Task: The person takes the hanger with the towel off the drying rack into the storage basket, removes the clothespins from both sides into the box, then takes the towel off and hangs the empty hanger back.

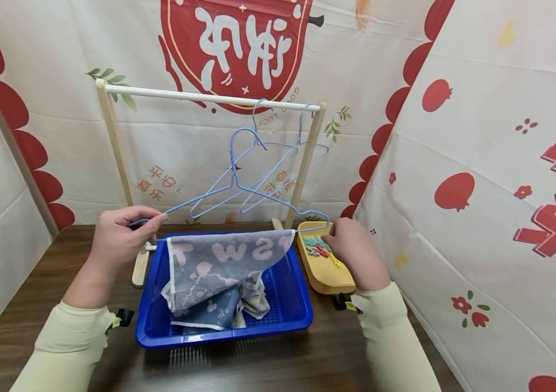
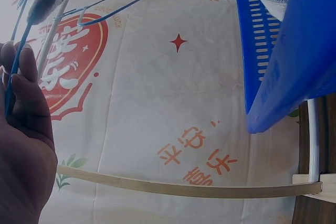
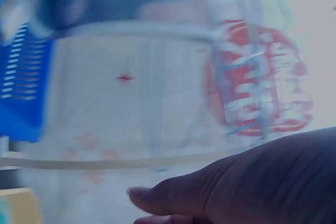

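Note:
A blue wire hanger (image 1: 233, 179) is held upright over the basket, its left end pinched between the thumb and fingers of my left hand (image 1: 123, 234). In the left wrist view, the left hand (image 2: 26, 98) grips the blue wire. A grey towel (image 1: 219, 261) with pink letters and white edging is draped over the hanger's lower bar. Past the hanger's right end, my right hand (image 1: 358, 250) is over the yellow tray (image 1: 329, 276), its fingertips overlapping colourful clothespins (image 1: 319, 249). The right wrist view is blurred; the right hand (image 3: 236, 187) shows nothing between thumb and fingers.
The blue plastic basket (image 1: 302, 321) stands on the dark wooden table (image 1: 239, 370) with crumpled cloths (image 1: 255, 299) inside. Behind it rises a wooden rack with a white rail (image 1: 185, 96), where two more blue hangers (image 1: 302, 142) hang near the right post. Printed fabric surrounds the table.

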Motion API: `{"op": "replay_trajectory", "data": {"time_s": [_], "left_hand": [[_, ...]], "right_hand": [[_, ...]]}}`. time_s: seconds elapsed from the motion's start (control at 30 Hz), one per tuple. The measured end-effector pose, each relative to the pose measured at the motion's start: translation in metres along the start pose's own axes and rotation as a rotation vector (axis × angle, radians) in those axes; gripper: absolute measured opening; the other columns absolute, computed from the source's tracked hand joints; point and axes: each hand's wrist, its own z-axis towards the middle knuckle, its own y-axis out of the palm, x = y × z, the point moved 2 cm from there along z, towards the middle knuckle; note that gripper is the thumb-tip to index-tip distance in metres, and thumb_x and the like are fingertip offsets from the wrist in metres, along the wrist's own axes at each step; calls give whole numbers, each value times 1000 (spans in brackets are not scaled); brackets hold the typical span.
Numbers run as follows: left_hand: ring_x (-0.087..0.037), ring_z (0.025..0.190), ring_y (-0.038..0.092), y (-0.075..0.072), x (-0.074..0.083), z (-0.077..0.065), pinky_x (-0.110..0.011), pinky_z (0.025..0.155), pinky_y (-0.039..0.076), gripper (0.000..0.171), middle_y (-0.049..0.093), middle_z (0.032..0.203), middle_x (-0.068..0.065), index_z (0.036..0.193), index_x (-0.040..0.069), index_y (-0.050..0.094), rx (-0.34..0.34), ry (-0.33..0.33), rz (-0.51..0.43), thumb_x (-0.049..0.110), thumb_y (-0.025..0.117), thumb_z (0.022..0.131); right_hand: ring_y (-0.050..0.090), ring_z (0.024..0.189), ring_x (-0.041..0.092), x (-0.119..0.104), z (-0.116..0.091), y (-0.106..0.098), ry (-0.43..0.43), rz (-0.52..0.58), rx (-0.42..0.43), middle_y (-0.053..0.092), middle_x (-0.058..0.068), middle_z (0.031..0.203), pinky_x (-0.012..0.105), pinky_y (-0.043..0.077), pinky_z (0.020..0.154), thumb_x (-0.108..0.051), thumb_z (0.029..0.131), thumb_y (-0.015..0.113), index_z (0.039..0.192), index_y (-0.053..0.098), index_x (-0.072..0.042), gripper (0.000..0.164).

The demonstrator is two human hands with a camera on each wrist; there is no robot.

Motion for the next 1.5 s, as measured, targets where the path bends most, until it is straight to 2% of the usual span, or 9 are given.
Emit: {"op": "replay_trajectory", "data": {"time_s": [0.1, 0.2, 0.33, 0.43, 0.6, 0.8, 0.97, 1.3, 1.5], "left_hand": [[-5, 61, 65, 0, -1, 0, -16, 55, 53, 9, 71, 74, 4, 97, -9, 79, -3, -11, -5, -16, 80, 92], [-6, 60, 65, -1, -1, -1, -16, 55, 53, 6, 71, 73, 4, 96, -10, 79, 0, -14, -2, -14, 81, 92], [-8, 59, 65, -2, 0, -2, -16, 56, 54, 9, 71, 74, 4, 96, -8, 80, 4, -15, 6, -15, 82, 92], [-7, 61, 66, -2, -1, -1, -16, 57, 55, 9, 72, 75, 4, 98, -8, 80, -5, -16, 1, -15, 81, 93], [-6, 61, 66, 0, -1, -1, -18, 56, 55, 5, 71, 74, 4, 97, -12, 78, -15, -14, -14, -13, 81, 93], [-8, 58, 65, 2, -1, 0, -16, 55, 53, 6, 72, 72, 3, 94, -10, 78, 9, -20, -53, -15, 80, 92], [-6, 57, 65, 3, -1, 1, -15, 54, 52, 15, 72, 70, 1, 92, -7, 80, 26, -20, -76, -22, 77, 89], [-5, 56, 64, 3, -3, 0, -15, 54, 52, 18, 71, 69, 2, 92, -7, 80, 29, -9, -73, -24, 77, 87], [-6, 56, 63, 3, -3, 1, -16, 55, 53, 19, 71, 69, 1, 92, -6, 81, 18, -9, -65, -23, 77, 88]], "right_hand": [[60, 72, 30, -10, -22, -16, 4, 17, 102, 61, 9, 75, 42, 48, 66, -21, 105, 71, 83, 63, -7, 27], [64, 74, 31, -26, -43, -24, -58, 56, 288, 69, 10, 82, 46, 52, 68, -20, 106, 72, 92, 67, -7, 20], [69, 74, 31, -55, -64, -24, -210, 142, 524, 75, 12, 89, 48, 57, 66, -14, 105, 75, 100, 71, -5, 11], [72, 79, 29, -74, -72, -17, -378, 174, 601, 75, 12, 92, 46, 60, 66, -10, 102, 78, 102, 71, -4, 9], [69, 85, 25, -103, -73, -1, -673, 127, 563, 70, 9, 99, 41, 60, 70, -13, 100, 81, 108, 71, -5, 14], [65, 91, 21, -131, -65, 20, -873, 66, 482, 70, 5, 105, 36, 60, 80, -15, 99, 85, 112, 74, -7, 19], [65, 102, 23, -141, -48, 37, -948, 33, 454, 71, 3, 109, 38, 56, 90, -15, 99, 85, 115, 75, -10, 19], [66, 100, 22, -139, -33, 51, -986, 28, 458, 71, 1, 105, 39, 55, 87, -14, 100, 84, 112, 78, -11, 13], [68, 95, 20, -136, -29, 51, -1005, 110, 455, 74, 1, 102, 35, 57, 84, -10, 100, 85, 110, 83, -10, 10]]}}
